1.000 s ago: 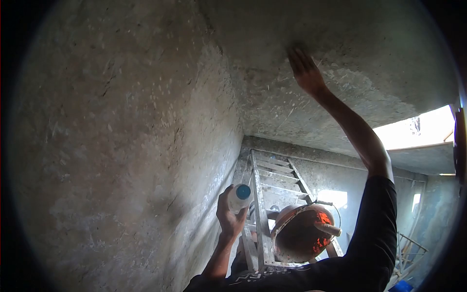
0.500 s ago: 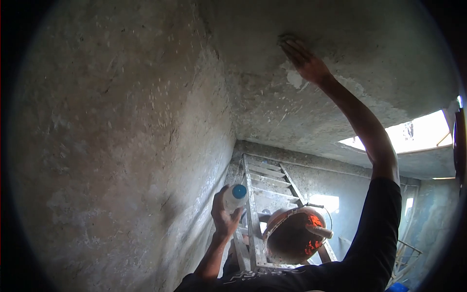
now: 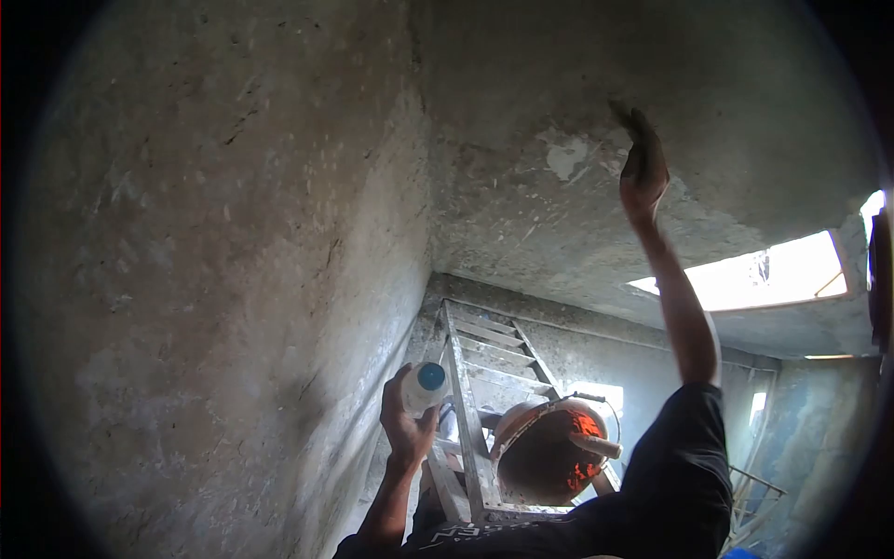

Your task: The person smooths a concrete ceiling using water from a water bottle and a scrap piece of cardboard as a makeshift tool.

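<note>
Ceiling [image 3: 559, 84], rough grey concrete, fills the top of the view and is where the work is. Side wall [image 3: 214, 261], same rough concrete, takes up the whole left side. Window opening [image 3: 754, 275] glows bright at right, under the ceiling edge. Ladder [image 3: 470, 391], metal, stands below between the arms, rungs running away from the camera. Bucket [image 3: 549, 456], orange inside with dark residue, sits just beside the ladder's right rail; a handle of some tool [image 3: 596, 444] sticks out at its rim, tool type not clear. Right hand [image 3: 641, 163] is raised on a straight arm, fingers extended and together, fingertips at or on the ceiling, holding nothing that shows. Pale patch [image 3: 570, 154], lighter and smoother than the surround, lies on the ceiling just left of that hand. Left hand [image 3: 402, 419] is low by the ladder, fingers wrapped round a bottle [image 3: 424, 387], white with a blue cap, held upright.

Progress, as a judgement: only that one small patch looks treated; nearly all of the ceiling looks raw, so most of the surface work seems left. Bucket looks partly used, contents hard to read.
</note>
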`<state>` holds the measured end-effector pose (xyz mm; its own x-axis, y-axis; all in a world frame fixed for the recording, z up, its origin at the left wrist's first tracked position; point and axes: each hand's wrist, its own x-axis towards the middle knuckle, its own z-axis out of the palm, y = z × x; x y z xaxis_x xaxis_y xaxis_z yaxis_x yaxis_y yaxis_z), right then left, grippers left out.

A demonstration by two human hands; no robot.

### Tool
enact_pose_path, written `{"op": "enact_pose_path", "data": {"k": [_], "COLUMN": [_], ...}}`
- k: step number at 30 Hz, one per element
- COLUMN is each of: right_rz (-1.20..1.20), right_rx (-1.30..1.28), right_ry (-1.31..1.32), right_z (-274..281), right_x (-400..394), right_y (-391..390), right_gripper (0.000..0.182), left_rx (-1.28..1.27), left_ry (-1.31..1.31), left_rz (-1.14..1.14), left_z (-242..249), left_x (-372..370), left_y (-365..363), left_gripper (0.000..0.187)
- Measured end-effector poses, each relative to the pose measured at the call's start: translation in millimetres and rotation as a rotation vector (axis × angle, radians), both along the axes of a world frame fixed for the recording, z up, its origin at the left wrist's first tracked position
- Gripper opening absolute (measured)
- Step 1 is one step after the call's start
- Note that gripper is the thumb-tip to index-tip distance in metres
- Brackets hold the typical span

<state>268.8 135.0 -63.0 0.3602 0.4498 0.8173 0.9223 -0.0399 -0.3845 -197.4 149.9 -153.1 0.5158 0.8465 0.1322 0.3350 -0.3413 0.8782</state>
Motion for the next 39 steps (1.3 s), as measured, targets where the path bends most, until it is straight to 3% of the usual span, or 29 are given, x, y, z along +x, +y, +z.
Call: {"op": "enact_pose_path", "data": {"k": [1, 3, 5, 7, 9, 11, 12, 14, 16, 17, 19, 20, 22, 23, 25, 26, 28, 29, 31, 34, 38, 39], "right_rz": [-0.008, 0.054, 0.494, 0.483, 0.376, 0.069, 0.072, -0.215, -0.396, -0.391, -0.563, -0.562, -0.388, -0.388, -0.425, -0.426, -0.265, -0.264, -0.103, 0.072, 0.056, 0.060], "right_rx": [-0.004, 0.469, 0.374, 0.595, 0.596, 0.477, 0.489, 0.257, 0.342, 0.350, 0.374, 0.379, 0.455, 0.461, 0.158, 0.166, -0.034, -0.035, -0.312, -0.529, -0.436, -0.221], "right_ry": [-0.002, 1.157, 1.705, 2.049, 1.999, 1.812, 1.818, 0.990, 0.482, 0.484, 0.016, 0.019, -0.279, -0.275, -0.303, -0.300, -0.439, -0.439, -0.416, -0.296, -0.439, -0.268], "right_z": [-3.1, -16.7, -78.7, -89.8, -75.9, -75.1, -65.7, -43.2, -35.1, -26.8, 4.7, 6.2, 7.4, 2.1, -18.7, -27.2, -39.2, -44.9, -50.1, -52.7, 5.7, 28.8], "right_x": [-19.2, -44.8, -20.5, -45.2, -66.4, -67.6, -66.5, -56.5, -32.9, -22.1, -7.6, 4.0, 28.0, 32.6, 33.5, 33.5, 28.7, 27.6, 19.7, 2.9, -9.8, -10.0], "right_y": [0.3, -0.9, -24.9, -24.5, -17.5, -12.9, -7.3, 8.3, 31.4, 39.9, 53.6, 61.9, 77.5, 87.2, 107.8, 113.2, 119.6, 117.3, 111.3, 93.3, 82.3, 86.0], "right_gripper": [0.046, 0.039, 0.036, 0.034, 0.033, 0.035, 0.035, 0.032, 0.029, 0.029, 0.030, 0.030, 0.045, 0.045, 0.064, 0.064, 0.075, 0.075, 0.074, 0.073, 0.065, 0.063], "left_rx": [-0.004, -0.025, -0.009, 0.011, 0.040, 0.060, 0.057, 0.049, 0.059, 0.066, 0.079, 0.086, 0.096, 0.101, 0.089, 0.074, 0.067, 0.050, 0.030, 0.039, 0.010, 0.008], "left_ry": [-0.002, -0.048, -0.051, -0.056, -0.089, -0.075, -0.071, -0.057, -0.053, -0.050, -0.039, -0.026, -0.022, -0.016, -0.014, -0.017, -0.026, -0.038, -0.030, -0.023, -0.058, -0.057], "left_rz": [-0.008, -0.009, -0.030, -0.057, -0.089, -0.097, -0.090, -0.073, -0.077, -0.079, -0.072, -0.073, -0.071, -0.072, -0.076, -0.081, -0.084, -0.091, -0.091, -0.100, -0.109, -0.102], "left_z": [2.2, 5.8, 5.4, 7.3, 11.9, 13.1, 11.4, 12.4, 11.8, 11.1, 8.5, 7.5, 8.1, 9.4, 12.8, 13.2, 10.7, 9.3, 6.5, 8.5, 9.8, 8.9], "left_x": [3.0, 8.3, 12.2, 17.3, 21.6, 22.6, 21.7, 20.7, 20.5, 20.4, 21.6, 21.9, 24.1, 24.5, 27.0, 28.6, 28.2, 28.6, 31.4, 32.2, 32.3, 32.4], "left_y": [-1.0, -0.9, -1.4, -1.2, -1.7, -0.8, -0.4, -0.6, 0.4, 1.7, 1.8, 2.5, 2.1, 2.1, 0.2, 1.1, 2.1, 1.1, 0.2, -1.1, -2.8, -4.0], "left_gripper": [0.061, 0.060, 0.060, 0.059, 0.060, 0.060, 0.060, 0.061, 0.061, 0.061, 0.061, 0.061, 0.060, 0.060, 0.060, 0.060, 0.059, 0.059, 0.059, 0.059, 0.059, 0.059]}}
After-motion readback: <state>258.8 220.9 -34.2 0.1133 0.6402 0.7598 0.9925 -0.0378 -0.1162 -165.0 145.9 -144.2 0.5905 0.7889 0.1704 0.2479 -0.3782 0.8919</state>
